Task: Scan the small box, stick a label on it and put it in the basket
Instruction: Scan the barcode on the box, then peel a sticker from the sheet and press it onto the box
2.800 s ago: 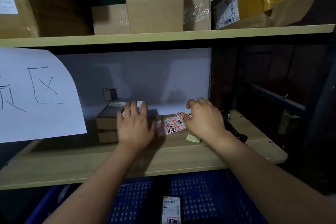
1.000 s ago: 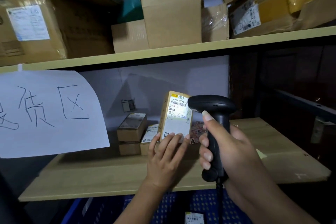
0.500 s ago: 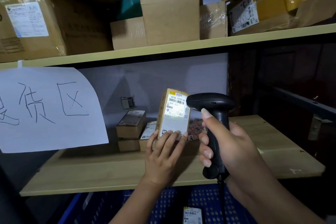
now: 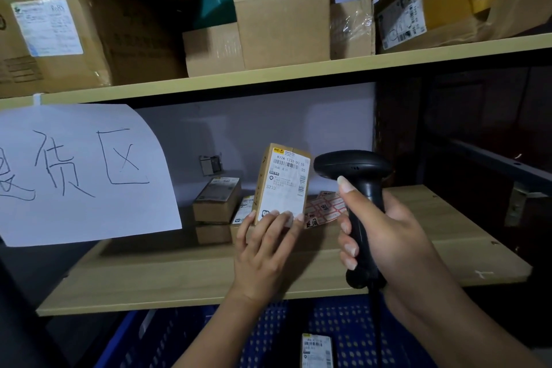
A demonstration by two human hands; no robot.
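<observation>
My left hand [image 4: 265,251] holds a small cardboard box [image 4: 282,181] upright by its lower end, its white barcode label facing me. My right hand [image 4: 385,236] grips a black handheld scanner [image 4: 355,176], whose head points left at the box's label from just beside it. Behind the box a sheet of red-and-white stickers [image 4: 324,207] lies on the wooden shelf [image 4: 179,275]. A blue perforated basket [image 4: 268,334] sits below the shelf with one labelled small box [image 4: 316,349] inside it.
More small boxes [image 4: 216,203] are stacked at the back of the shelf, left of the held box. A white paper sign [image 4: 77,170] hangs from the upper shelf on the left. Large cartons [image 4: 280,9] fill the upper shelf. Dark metal racking [image 4: 493,164] stands at right.
Earlier my hands were flat on the shelf by the boxes and stickers. Since then the left hand lifted a box upright and the right raised the scanner; both have held nearly still lately.
</observation>
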